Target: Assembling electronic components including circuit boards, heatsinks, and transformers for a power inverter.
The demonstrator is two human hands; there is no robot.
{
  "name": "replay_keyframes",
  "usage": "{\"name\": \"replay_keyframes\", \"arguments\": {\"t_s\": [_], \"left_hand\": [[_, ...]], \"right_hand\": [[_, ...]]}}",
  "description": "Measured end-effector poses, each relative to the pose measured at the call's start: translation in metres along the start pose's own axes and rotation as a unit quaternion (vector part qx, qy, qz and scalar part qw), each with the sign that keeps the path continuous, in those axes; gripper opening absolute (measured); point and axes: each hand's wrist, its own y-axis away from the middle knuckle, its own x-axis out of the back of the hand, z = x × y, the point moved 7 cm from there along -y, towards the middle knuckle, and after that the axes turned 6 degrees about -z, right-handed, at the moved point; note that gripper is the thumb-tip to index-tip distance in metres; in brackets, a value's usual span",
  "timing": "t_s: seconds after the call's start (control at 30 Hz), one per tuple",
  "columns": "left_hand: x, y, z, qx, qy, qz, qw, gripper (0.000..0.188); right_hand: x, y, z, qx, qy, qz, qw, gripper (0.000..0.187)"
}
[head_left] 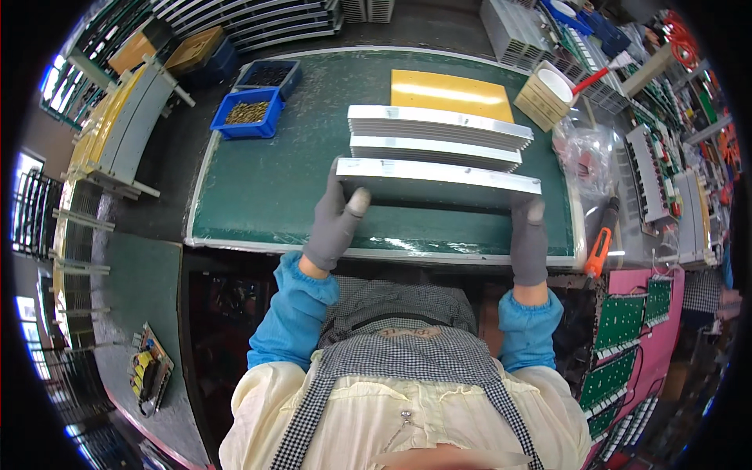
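My left hand [334, 225], in a grey glove with a bare thumb tip, grips the left end of a long metal panel [439, 173]. At the opposite end my right hand [530, 241], gloved the same way, closes on it. The panel stands on edge above the green table [266, 192], its silver edge upward and a dark face toward me. Just beyond it are two silver ribbed metal pieces [439, 127], [435, 150], lying parallel to it. A flat yellow sheet [450, 90] rests behind them.
At the table's left, a blue bin [249, 112] holds small brass-coloured parts, and a second bin [270, 76] holds dark ones. To the right are a wooden box [546, 98], clear plastic bags [583, 157] and an orange-handled tool [599, 249]. Green circuit boards [623, 321] stand lower right.
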Motion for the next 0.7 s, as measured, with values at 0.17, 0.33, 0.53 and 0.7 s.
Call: {"name": "replay_keyframes", "arguments": {"t_s": [0.17,0.33,0.53,0.7], "left_hand": [[0.004,0.002,-0.025,-0.022,-0.01,0.045,0.999,0.09],[0.051,0.053,0.026,-0.014,-0.177,0.143,0.974,0.087],[0.233,0.251,0.136,0.013,-0.547,0.405,0.733,0.049],[0.348,0.254,0.126,0.455,-0.652,0.188,0.577,0.054]], "right_hand": [[0.029,-0.005,0.037,0.071,0.529,-0.043,0.844,0.041],[0.072,0.017,0.004,0.167,0.204,0.029,0.964,0.05],[0.04,0.022,-0.084,0.114,0.296,0.094,0.944,0.049],[0.081,0.017,-0.043,0.122,0.246,0.102,0.956,0.046]]}}
